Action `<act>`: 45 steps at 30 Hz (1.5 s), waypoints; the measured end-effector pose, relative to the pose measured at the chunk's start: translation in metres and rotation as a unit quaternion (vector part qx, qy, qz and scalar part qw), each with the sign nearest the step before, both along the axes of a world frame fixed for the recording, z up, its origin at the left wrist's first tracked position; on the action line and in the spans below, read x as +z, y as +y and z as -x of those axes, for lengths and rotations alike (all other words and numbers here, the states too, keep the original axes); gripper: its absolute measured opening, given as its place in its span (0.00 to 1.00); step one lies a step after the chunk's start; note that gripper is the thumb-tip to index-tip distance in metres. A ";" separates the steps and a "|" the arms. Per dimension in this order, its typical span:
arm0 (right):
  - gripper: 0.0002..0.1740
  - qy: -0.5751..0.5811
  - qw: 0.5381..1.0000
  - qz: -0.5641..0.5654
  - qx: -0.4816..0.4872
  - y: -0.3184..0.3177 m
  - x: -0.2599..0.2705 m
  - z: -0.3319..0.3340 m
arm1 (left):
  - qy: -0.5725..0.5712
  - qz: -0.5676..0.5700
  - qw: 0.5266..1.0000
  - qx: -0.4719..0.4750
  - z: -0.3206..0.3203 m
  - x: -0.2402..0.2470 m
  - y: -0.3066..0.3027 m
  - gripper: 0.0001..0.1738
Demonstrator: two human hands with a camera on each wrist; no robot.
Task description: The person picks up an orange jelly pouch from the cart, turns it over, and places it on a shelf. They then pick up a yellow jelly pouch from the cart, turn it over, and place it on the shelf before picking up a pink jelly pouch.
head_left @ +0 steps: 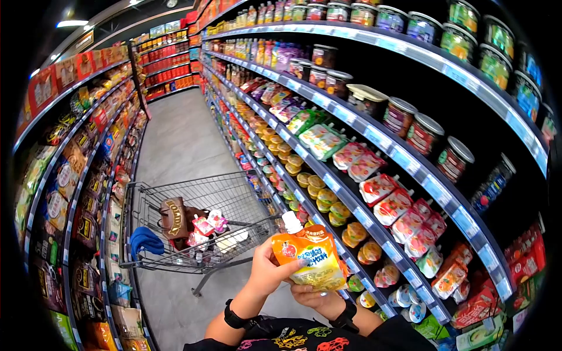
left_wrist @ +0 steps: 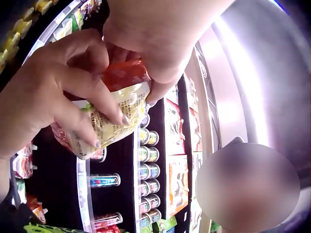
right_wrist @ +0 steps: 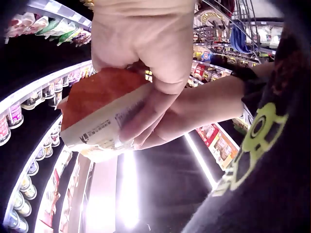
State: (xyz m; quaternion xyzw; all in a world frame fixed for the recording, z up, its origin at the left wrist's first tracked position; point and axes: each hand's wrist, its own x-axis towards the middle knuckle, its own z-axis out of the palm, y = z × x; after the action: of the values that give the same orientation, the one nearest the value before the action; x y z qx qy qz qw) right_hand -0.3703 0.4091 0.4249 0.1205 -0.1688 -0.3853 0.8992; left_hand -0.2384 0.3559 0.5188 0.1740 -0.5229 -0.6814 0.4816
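An orange and yellow spouted pouch with a white cap is held up in front of the body, its printed front facing the head camera. My left hand grips its left side, with the thumb lying across the front. Lower down, my right hand holds the bottom edge. In the left wrist view, the right hand's fingers spread over the pale, text-covered back of the pouch. The right wrist view shows the orange part of the pouch below my right hand. Both wrists wear black bands.
A wire shopping cart stands ahead to the left, carrying a brown bag, several packages and a blue item at its side. Stocked shelves line the right; more shelves run along the left. Grey floor stretches between them.
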 end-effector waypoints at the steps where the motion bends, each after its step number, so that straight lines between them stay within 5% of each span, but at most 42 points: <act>1: 0.27 -0.007 1.000 0.016 0.001 0.009 0.005 0.004 | 0.000 0.005 1.000 -0.005 0.006 0.004 0.008 0.22; 5: 0.34 0.059 0.996 0.067 -0.026 0.046 0.012 0.022 | 0.001 0.011 1.000 0.021 0.026 0.007 0.042 0.20; 7: 0.39 0.293 0.933 0.184 -0.097 0.063 0.012 0.035 | -0.010 0.043 0.999 0.029 0.031 0.010 0.059 0.19; 10: 0.38 0.344 0.898 0.233 -0.148 0.077 -0.002 0.052 | -0.013 0.082 0.994 0.066 0.040 0.018 0.086 0.14; 12: 0.35 0.518 0.819 0.168 -0.183 0.092 0.011 0.065 | -0.027 0.075 0.994 0.077 0.044 0.021 0.104 0.13; 14: 0.35 0.428 0.860 0.188 -0.206 0.114 0.037 0.080 | -0.024 0.054 0.994 0.095 0.051 0.019 0.119 0.11; 18: 0.46 0.499 0.758 0.318 -0.274 0.153 0.057 0.100 | -0.041 0.052 0.992 0.110 0.062 0.016 0.146 0.10; 20: 0.48 0.614 0.652 0.344 -0.280 0.168 0.060 0.102 | -0.051 0.050 0.991 0.111 0.067 0.017 0.158 0.11; 26: 0.43 0.641 0.600 0.342 -0.334 0.193 0.072 0.097 | -0.013 0.032 0.994 0.102 0.071 0.022 0.182 0.14; 30: 0.39 0.648 0.596 0.345 -0.324 0.209 0.066 0.094 | -0.006 0.009 0.999 0.041 0.061 0.010 0.187 0.13; 37: 0.37 0.655 0.583 0.371 -0.308 0.223 0.065 0.092 | 0.005 0.029 0.995 0.095 0.055 0.014 0.210 0.10; 45: 0.36 0.615 0.629 0.383 -0.283 0.230 0.062 0.089 | 0.043 0.057 0.993 0.096 0.054 0.011 0.221 0.10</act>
State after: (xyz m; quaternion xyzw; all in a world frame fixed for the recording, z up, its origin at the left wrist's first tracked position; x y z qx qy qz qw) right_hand -0.4590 0.6387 0.4868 -0.5531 0.2654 -0.5058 0.6065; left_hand -0.2924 0.5764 0.5295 0.1670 -0.5204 -0.6079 0.5759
